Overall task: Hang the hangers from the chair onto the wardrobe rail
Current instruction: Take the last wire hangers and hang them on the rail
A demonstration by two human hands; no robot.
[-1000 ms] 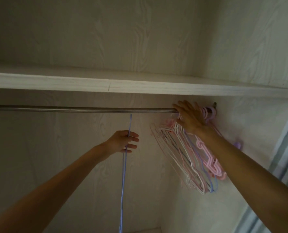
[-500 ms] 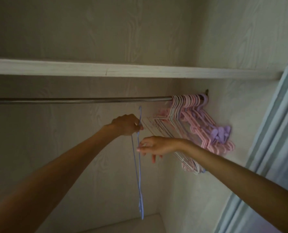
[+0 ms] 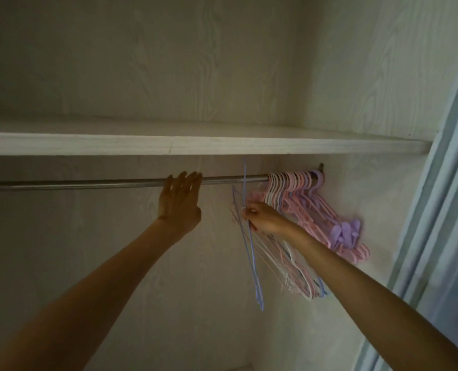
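blue hanger (image 3: pixel 251 253) was pinched by right hand (image 3: pixel 262 218) fingers, hook above rail (image 3: pixel 88 183); left hand (image 3: pixel 179 202) fingers straight, together, touching rail.

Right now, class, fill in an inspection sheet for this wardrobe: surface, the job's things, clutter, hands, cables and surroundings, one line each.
Surface: metal wardrobe rail runs under a pale shelf; most of the rail is bare.
Job's things: blue hanger held up at the rail, its hook blurred; whether it is hooked on cannot be told. Bunch of pink, white and purple hangers hangs at the rail's right end.
Clutter: nothing seen.
Hands: left hand flat, fingers straight, fingertips at the rail; right hand pinches the blue hanger.
Cables: nothing seen.
Surroundings: pale wood-grain wardrobe walls; a door frame edge at right.
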